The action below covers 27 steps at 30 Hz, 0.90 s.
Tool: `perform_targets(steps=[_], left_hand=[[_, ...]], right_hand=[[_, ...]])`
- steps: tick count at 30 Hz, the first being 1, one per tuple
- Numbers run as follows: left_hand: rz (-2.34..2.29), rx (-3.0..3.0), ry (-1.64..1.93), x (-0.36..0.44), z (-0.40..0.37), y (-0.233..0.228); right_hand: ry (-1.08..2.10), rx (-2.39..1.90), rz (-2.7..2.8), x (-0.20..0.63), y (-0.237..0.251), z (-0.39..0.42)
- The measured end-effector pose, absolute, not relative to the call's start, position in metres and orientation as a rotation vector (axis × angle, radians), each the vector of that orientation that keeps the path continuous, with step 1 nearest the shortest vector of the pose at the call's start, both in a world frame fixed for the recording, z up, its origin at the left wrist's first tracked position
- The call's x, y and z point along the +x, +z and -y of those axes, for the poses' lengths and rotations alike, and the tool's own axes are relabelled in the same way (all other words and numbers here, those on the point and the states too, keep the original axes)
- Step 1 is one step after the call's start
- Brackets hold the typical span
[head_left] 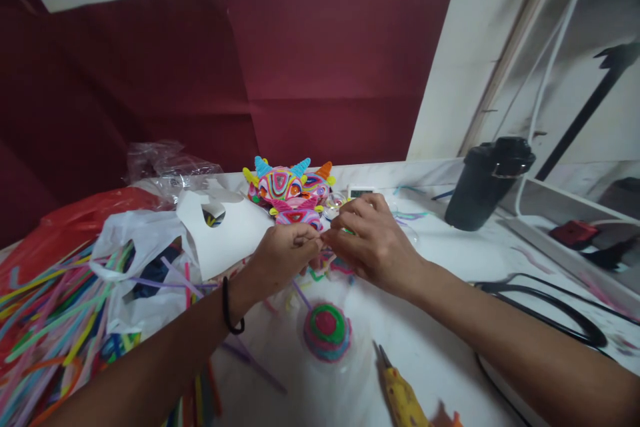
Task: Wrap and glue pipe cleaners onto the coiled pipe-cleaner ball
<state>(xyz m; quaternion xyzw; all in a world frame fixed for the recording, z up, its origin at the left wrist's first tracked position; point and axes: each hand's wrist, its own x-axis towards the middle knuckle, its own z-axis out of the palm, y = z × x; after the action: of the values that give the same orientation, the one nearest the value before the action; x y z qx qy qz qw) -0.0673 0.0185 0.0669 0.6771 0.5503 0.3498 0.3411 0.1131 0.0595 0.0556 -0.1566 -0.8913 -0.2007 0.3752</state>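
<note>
My left hand (293,247) and my right hand (367,237) meet fingertip to fingertip above the table. Both are closed in a pinch, and whatever lies between the fingers is too small or hidden to make out. Just below them rests a round coil of fuzzy pipe cleaner (327,330), with a red centre, a green ring and blue and pink outer rings. A purple stem (301,295) runs from near its edge up toward my left hand. Behind the hands sits a colourful animal-like figure (286,188) with blue horns, partly covered by my fingers.
Loose pipe cleaners (55,320) heap at the left beside a white plastic bag (145,240) and a white sheet with a hole (225,240). A yellow glue gun (403,400) lies in front. At the right stand a black tumbler (483,187) and a black cable (545,307).
</note>
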Motion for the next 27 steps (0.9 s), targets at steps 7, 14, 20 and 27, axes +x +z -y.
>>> perform_targets(steps=[7,14,20,27], left_hand=[[-1.421,1.695,0.926,-0.060,-0.018,0.072],[-1.304,1.613,1.050,-0.056,-0.021,0.070],[-1.299,1.630,1.098,-0.054,-0.026,0.068],[-1.370,1.647,1.115,-0.054,-0.031,0.058]], right_hand=[[-0.799,-0.379,2.254,0.107,0.057,-0.057],[-0.699,-0.461,2.123,0.103,0.048,-0.061],[-0.221,-0.602,2.088,0.102,0.047,-0.065],[0.373,-0.731,1.913,0.104,0.050,-0.062]])
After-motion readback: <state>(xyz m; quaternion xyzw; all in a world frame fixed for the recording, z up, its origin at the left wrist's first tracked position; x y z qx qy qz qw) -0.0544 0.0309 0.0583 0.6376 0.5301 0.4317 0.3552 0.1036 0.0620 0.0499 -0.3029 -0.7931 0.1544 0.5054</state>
